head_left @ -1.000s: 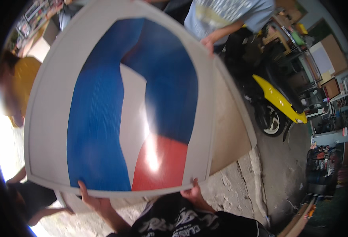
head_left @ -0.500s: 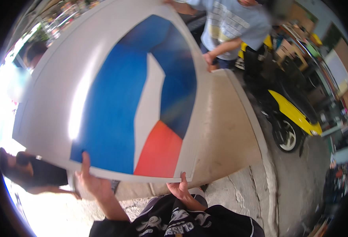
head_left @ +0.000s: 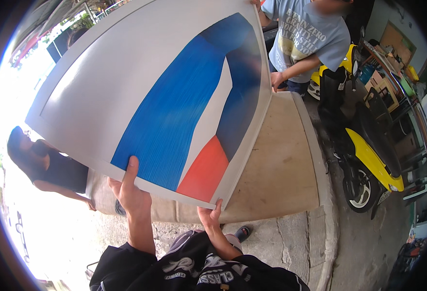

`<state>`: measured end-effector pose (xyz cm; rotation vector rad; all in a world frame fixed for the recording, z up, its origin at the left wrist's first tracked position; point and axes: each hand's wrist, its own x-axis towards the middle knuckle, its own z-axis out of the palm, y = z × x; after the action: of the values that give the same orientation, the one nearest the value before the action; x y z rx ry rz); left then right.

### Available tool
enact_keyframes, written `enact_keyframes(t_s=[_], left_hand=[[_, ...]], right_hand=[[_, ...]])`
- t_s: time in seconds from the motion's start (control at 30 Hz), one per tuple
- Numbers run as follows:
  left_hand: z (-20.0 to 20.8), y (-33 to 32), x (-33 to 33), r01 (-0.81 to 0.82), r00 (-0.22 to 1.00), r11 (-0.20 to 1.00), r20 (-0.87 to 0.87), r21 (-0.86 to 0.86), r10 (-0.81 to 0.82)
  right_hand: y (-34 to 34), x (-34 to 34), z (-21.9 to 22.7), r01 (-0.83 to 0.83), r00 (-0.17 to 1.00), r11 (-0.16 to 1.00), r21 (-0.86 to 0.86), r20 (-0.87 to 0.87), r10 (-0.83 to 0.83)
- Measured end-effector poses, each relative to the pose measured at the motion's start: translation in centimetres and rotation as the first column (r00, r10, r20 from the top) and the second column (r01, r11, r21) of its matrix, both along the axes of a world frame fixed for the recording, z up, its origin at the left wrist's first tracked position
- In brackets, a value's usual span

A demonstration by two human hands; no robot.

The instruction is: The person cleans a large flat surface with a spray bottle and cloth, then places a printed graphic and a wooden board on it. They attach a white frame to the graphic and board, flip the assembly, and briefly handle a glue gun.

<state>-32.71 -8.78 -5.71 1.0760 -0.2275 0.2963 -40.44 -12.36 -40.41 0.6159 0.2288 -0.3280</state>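
A large white panel (head_left: 92,97) with a raised rim carries a glossy blue, grey and red painted shape, and it is held up at a tilt. My left hand (head_left: 131,191) grips its near edge, the thumb lying on top over the blue part and the fingers underneath. At the near right corner, my right hand (head_left: 211,216) pinches the rim with its thumb on top. A co-worker's hand (head_left: 276,80) is at the panel's far right side. Under the panel is a tan covered tabletop (head_left: 286,150), partly hidden by it.
A person in a light blue shirt (head_left: 305,39) stands at the far right. Another person in dark clothes (head_left: 60,169) is at the left, one hand near the table. A yellow and black scooter (head_left: 369,160) is parked on the right, before cluttered shelves (head_left: 393,82). The concrete floor (head_left: 291,237) is cracked.
The panel has turned clockwise and shifted right at its far end, baring more of the left background. My left hand has moved slightly right and up; both hands keep their grip.
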Motion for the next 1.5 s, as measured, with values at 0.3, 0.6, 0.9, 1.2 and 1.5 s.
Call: enact_keyframes(t_s=[0.3, 0.6, 0.9, 1.2, 1.5], left_hand=[[0.9, -2.5, -3.7, 0.017, 0.994, 0.993, 0.109, 0.116, -0.029], [1.2, -5.5, -9.2, -0.081, 0.978, 0.931, 0.209, 0.356, 0.005], [-0.4, -8.1, -13.3, 0.027, 0.956, 0.899, 0.253, 0.437, -0.151], [-0.9, -9.8, -15.7, 0.029, 0.837, 0.901, 0.483, 0.433, -0.259], [-2.0, -10.6, -16.2, 0.374, 0.560, 0.725, 0.482, 0.579, -0.674]], right_hand=[[-0.2, -3.0, 3.0, -0.346, 0.929, 0.933, -0.099, -0.172, 0.327], [-8.0, -11.3, 21.3, -0.311, 0.840, -0.184, -0.933, -0.178, -0.513], [-8.6, -12.2, 39.4, -0.434, 0.628, -0.804, -0.406, 0.503, -0.593], [-8.8, -13.5, 40.3, -0.733, 0.301, -0.508, -0.453, 0.454, -0.839], [-10.9, -15.1, 38.8, -0.751, -0.049, -0.266, -0.604, 0.454, -0.890]])
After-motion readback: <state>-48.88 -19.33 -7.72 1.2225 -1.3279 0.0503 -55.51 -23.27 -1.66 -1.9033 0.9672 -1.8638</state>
